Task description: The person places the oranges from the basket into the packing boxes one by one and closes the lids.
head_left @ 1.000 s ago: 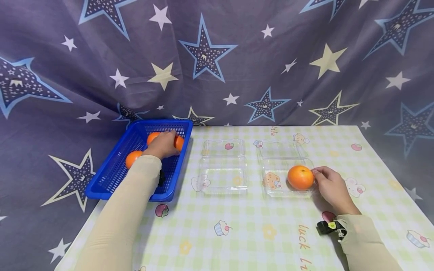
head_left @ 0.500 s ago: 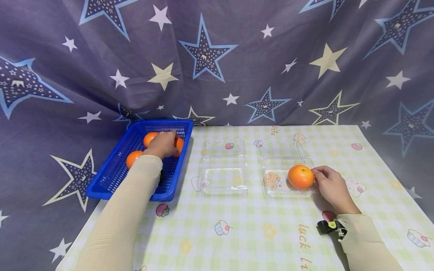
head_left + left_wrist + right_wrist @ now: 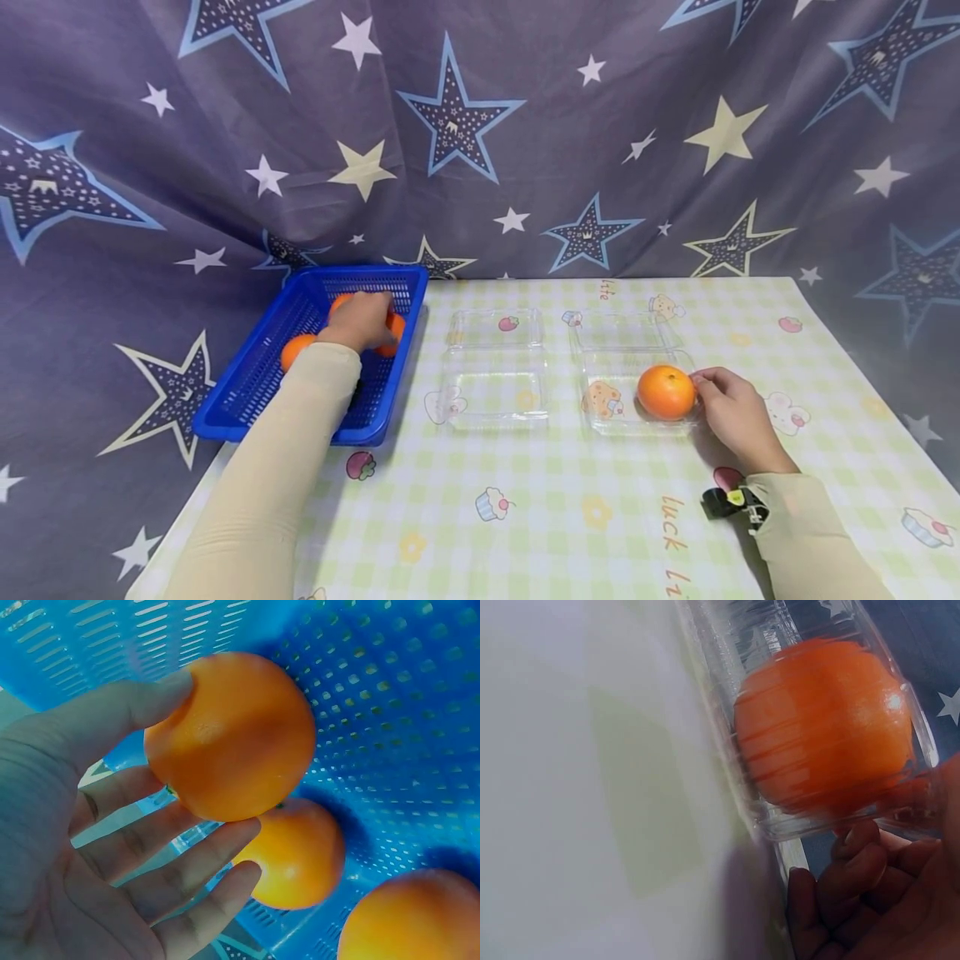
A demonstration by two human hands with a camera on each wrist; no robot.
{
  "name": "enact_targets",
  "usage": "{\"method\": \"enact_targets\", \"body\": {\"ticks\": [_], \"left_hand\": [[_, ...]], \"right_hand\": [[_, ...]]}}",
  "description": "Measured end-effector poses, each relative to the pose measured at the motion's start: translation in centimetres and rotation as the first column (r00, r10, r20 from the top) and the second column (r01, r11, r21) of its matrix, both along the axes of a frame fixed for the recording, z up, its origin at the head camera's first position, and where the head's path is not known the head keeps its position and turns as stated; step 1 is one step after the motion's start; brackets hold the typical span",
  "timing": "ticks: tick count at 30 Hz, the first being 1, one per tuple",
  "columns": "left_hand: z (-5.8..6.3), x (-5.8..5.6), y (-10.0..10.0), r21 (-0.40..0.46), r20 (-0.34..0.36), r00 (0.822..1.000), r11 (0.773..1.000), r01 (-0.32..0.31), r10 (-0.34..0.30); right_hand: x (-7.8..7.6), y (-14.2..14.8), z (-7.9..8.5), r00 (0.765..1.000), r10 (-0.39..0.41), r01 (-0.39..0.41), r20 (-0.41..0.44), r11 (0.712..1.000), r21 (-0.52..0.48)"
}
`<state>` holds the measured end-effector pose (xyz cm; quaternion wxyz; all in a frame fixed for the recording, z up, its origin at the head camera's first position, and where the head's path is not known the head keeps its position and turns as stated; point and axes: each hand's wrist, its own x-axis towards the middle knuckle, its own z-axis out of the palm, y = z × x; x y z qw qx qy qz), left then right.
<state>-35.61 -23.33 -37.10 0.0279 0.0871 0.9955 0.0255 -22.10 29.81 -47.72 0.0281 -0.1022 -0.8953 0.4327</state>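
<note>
My left hand (image 3: pixel 358 320) reaches into the blue plastic basket (image 3: pixel 225 432). Its thumb lies against the side of an orange (image 3: pixel 232 735), and the index finger passes behind it; the other fingers spread below, the lower fingertips overlapping a second orange (image 3: pixel 300 859). A third orange (image 3: pixel 420 922) sits at the lower right of the left wrist view. My right hand (image 3: pixel 738 422) pinches the right edge of an opened clear clamshell box (image 3: pixel 611 423), with its other fingers curled below the edge in the right wrist view. One orange (image 3: pixel 666 392) sits at the right end of this box.
Another opened clear clamshell box (image 3: pixel 495 423) lies between the basket and the right-hand box. Both lids fold back toward the star-patterned curtain (image 3: pixel 525 83) behind the table. A green-checked cloth (image 3: pixel 540 533) covers the table.
In the basket, the orange at my left thumb has shifted slightly toward me, and the left hand has moved very little. My right hand and the boxed orange have stayed in place.
</note>
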Motion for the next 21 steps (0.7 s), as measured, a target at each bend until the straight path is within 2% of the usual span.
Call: {"method": "enact_targets", "body": {"ticks": [7, 17, 21], "left_hand": [[0.03, 0.36, 0.04, -0.009, -0.018, 1.0, 1.0, 0.022, -0.022], [0.2, 0.69, -0.16, -0.037, 0.037, 0.996, 0.996, 0.086, -0.085], [0.36, 0.92, -0.13, -0.05, 0.067, 0.994, 0.995, 0.084, -0.081]], "right_hand": [[0.04, 0.02, 0.01, 1.0, 0.005, -0.005, -0.001, 1.0, 0.002], [0.0, 0.06, -0.03, 1.0, 0.004, -0.004, 0.0, 1.0, 0.007], [0.03, 0.05, -0.04, 1.0, 0.002, -0.002, 0.004, 1.0, 0.01]]}}
